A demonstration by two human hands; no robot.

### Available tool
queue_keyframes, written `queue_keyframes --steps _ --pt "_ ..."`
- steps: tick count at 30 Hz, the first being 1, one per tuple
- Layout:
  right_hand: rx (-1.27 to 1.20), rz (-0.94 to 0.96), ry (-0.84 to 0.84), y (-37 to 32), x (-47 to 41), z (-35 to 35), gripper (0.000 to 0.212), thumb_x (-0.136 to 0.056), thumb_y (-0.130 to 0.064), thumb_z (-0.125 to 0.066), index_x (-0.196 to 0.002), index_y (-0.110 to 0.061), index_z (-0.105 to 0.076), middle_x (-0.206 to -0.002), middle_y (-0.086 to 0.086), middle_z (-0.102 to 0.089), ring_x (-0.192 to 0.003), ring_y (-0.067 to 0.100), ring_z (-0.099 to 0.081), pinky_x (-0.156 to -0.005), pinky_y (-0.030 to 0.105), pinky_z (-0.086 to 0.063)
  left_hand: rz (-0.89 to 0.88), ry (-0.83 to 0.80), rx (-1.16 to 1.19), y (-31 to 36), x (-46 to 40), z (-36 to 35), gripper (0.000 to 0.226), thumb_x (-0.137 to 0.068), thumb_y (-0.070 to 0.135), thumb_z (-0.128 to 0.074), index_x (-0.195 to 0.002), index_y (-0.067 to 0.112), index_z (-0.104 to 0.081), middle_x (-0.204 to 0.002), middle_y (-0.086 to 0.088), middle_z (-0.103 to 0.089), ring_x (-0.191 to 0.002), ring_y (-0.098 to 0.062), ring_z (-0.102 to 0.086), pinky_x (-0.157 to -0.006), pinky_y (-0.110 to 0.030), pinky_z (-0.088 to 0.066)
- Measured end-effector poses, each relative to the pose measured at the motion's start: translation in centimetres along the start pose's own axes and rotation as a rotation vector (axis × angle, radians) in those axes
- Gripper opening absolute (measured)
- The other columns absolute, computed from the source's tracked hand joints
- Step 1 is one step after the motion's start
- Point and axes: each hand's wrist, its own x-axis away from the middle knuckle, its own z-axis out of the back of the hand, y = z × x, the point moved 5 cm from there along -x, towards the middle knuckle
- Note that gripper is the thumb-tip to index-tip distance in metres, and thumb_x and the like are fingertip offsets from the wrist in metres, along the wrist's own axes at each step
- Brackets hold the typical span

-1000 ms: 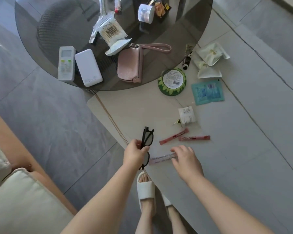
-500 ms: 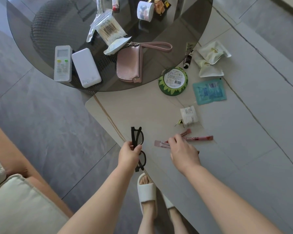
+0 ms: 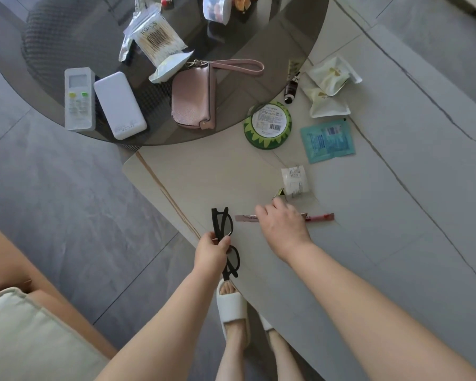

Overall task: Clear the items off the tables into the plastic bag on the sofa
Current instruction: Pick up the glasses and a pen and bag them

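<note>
My left hand grips a pair of black glasses by the middle, at the near corner of the pale stone table. My right hand lies over thin sachet sticks, fingers curled on them. A pale pink stick pokes out to its left and a red stick to its right. The plastic bag is out of view.
The stone table also holds a white packet, teal sachet, green tin, wipe packs and dark tube. On the round glass table lie a pink pouch, power bank, remote and cotton swabs. The sofa is at lower left.
My right hand picked up the pale pink stick and moved forward with it onto the red sticks. My left hand with the glasses shifted slightly left.
</note>
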Motion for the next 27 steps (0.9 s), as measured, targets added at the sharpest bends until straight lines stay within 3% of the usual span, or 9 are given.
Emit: queue_keyframes --steps 2,4,7,10,16,20,23,25,27 --pt "0.050 -0.050 0.008 1.4 0.8 0.8 0.019 -0.084 -0.009 -0.056 -0.102 -0.016 -0.054 -0.098 0.004 -0.064 -0.098 0.027 -0.055 -0.076 0.035 -0.043 -0.004 0.000 0.009 0.4 0.6 -0.2 0.028 -0.095 0.017 -0.055 -0.120 0.005 -0.052 -0.101 -0.009 -0.063 -0.087 -0.020 -0.062 -0.086 -0.036 -0.051" --pt "-0.001 -0.155 -0.094 3.7 1.7 0.6 0.024 -0.086 -0.012 -0.056 -0.108 -0.017 -0.048 -0.106 0.005 -0.058 -0.099 0.028 -0.059 -0.075 0.035 -0.042 0.004 -0.015 0.018 0.6 1.1 -0.6 0.029 -0.094 0.017 -0.055 -0.120 0.004 -0.052 -0.102 -0.010 -0.064 -0.087 -0.020 -0.062 -0.085 -0.036 -0.051" --pt "-0.048 -0.313 -0.226 7.2 2.8 -0.6 0.034 -0.085 0.000 -0.052 -0.115 -0.016 -0.043 -0.113 0.007 -0.048 -0.091 0.032 -0.064 -0.062 0.035 -0.039 0.017 -0.032 0.025 0.2 1.6 -1.2 0.029 -0.094 0.018 -0.056 -0.120 0.004 -0.053 -0.104 -0.012 -0.065 -0.086 -0.019 -0.063 -0.081 -0.034 -0.050" --pt "-0.057 -0.339 -0.252 8.6 3.1 -2.1 0.041 -0.082 0.005 -0.053 -0.117 -0.014 -0.042 -0.116 0.008 -0.041 -0.090 0.030 -0.062 -0.059 0.034 -0.038 0.021 -0.028 0.034 -0.4 1.2 -1.6 0.029 -0.094 0.017 -0.056 -0.120 0.004 -0.053 -0.101 -0.010 -0.064 -0.086 -0.019 -0.063 -0.081 -0.033 -0.049" --pt "-0.113 -0.381 -0.256 7.8 3.2 -3.3 0.024 -0.089 -0.015 -0.056 -0.111 -0.013 -0.047 -0.113 0.007 -0.053 -0.100 0.028 -0.060 -0.064 0.031 -0.039 0.050 -0.011 0.033 -1.0 1.8 -1.3 0.030 -0.095 0.019 -0.055 -0.121 0.004 -0.053 -0.106 -0.011 -0.065 -0.088 -0.019 -0.063 -0.068 -0.027 -0.046" --pt "-0.447 -0.509 -0.302 6.9 3.4 -2.1 0.019 -0.091 -0.029 -0.046 -0.099 -0.013 -0.051 -0.099 0.008 -0.050 -0.091 0.030 -0.059 -0.063 0.028 -0.039 0.054 0.024 0.078 -0.5 3.4 -0.2 0.029 -0.095 0.019 -0.055 -0.119 0.005 -0.054 -0.094 -0.007 -0.065 -0.090 -0.021 -0.063 -0.076 -0.032 -0.048" --pt "-0.885 -0.662 -0.367 5.2 4.5 -0.7 0.015 -0.091 -0.027 -0.039 -0.092 -0.013 -0.044 -0.083 0.007 -0.051 -0.062 0.025 -0.054 -0.042 0.020 -0.033 0.061 0.032 0.155 0.3 5.5 0.8 0.029 -0.095 0.019 -0.054 -0.120 0.005 -0.053 -0.106 -0.012 -0.065 -0.089 -0.020 -0.064 -0.083 -0.038 -0.053" --pt "-1.068 -0.710 -0.435 3.7 5.7 0.9 0.011 -0.091 -0.025 -0.036 -0.092 -0.016 -0.042 -0.082 0.006 -0.060 -0.057 0.022 -0.055 -0.042 0.014 -0.030 0.060 0.044 0.224 1.0 7.3 1.7 0.025 -0.095 0.019 -0.054 -0.117 0.006 -0.054 -0.104 -0.010 -0.064 -0.083 -0.017 -0.065 -0.072 -0.035 -0.054" --pt "-1.203 -0.676 -0.480 1.8 6.8 2.9 0.004 -0.091 -0.021 -0.039 -0.091 -0.017 -0.041 -0.079 0.005 -0.064 -0.056 0.021 -0.059 -0.047 0.017 -0.034 0.062 0.068 0.299 1.5 9.5 2.8 0.020 -0.095 0.018 -0.055 -0.113 0.008 -0.055 -0.095 -0.007 -0.064 -0.073 -0.013 -0.064 -0.058 -0.027 -0.049"
